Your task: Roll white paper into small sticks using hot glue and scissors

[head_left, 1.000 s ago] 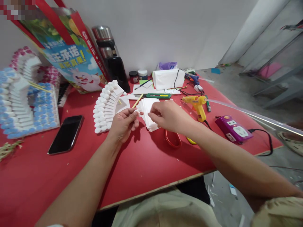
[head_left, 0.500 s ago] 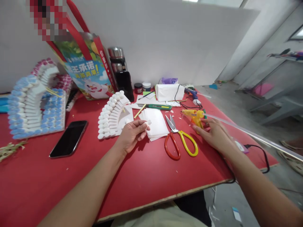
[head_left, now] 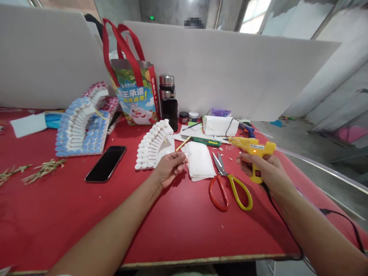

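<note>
My right hand (head_left: 263, 166) is wrapped round the handle of a yellow hot glue gun (head_left: 254, 147), lifted over the right of the table with its nozzle toward the left. The fingers of my left hand (head_left: 171, 168) are pinched on a small whitish piece (head_left: 186, 151), too small to make out its kind. Just beyond that hand lies a stack of white paper sheets (head_left: 201, 163). Red-and-yellow-handled scissors (head_left: 222, 168) lie between my hands, blades pointing away. A curved white piece edged with white round tips (head_left: 149, 147) stands left of the paper.
A phone (head_left: 106, 164) lies left on the red table (head_left: 172, 226). Blue-tipped curved pieces (head_left: 77, 130), a shopping bag (head_left: 138, 99) and a steel flask (head_left: 167, 86) stand behind. A green cutter (head_left: 205, 141) lies past the paper. The glue gun's cord (head_left: 283, 218) hangs over the front edge.
My right hand has closed round the glue gun and raised it from the table. My left hand keeps its pinch. The camera view has turned left and up.
</note>
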{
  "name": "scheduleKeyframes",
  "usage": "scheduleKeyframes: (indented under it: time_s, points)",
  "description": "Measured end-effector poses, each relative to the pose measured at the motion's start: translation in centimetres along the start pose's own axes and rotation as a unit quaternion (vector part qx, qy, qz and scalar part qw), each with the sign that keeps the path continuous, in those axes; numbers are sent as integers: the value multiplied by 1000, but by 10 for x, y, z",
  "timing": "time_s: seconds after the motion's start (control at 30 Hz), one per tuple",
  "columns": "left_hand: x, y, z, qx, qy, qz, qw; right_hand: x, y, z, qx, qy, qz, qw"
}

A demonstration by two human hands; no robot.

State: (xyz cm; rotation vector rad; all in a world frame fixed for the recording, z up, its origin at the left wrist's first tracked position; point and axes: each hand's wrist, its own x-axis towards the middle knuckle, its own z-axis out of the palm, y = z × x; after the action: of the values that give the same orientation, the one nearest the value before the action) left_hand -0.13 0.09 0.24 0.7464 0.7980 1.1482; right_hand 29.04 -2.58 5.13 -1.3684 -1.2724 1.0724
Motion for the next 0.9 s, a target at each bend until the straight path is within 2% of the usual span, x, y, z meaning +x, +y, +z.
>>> scheduleKeyframes:
  time_s: [0.07, 0.13, 0.2, 0.3, 0.5, 0.73, 0.9]
  points:
    - [0, 1, 0, -1, 5, 2, 1000, 2, -21, 23, 39, -58, -30, 997]
    - [0, 3, -1, -1, 12, 6, 1000, 6, -32, 44, 34, -126, -30, 991]
    - [0, 4, -3, 1, 18, 12, 1000, 10, -33, 62, 52, -166, -29, 984]
    - [1, 5, -7, 6, 26, 19, 999, 11, -21, 76, 96, -182, -23, 978]
    - [4, 4, -9, 13, 24, 19, 999, 5, 4, 74, 110, -191, 11, 975]
    - [5, 2, -12, 14, 18, 19, 1000, 1, 2, 73, 39, -214, -10, 976]
    - [5, 1, -12, 16, 17, 18, 1000, 1, 2, 74, 28, -218, -25, 975]
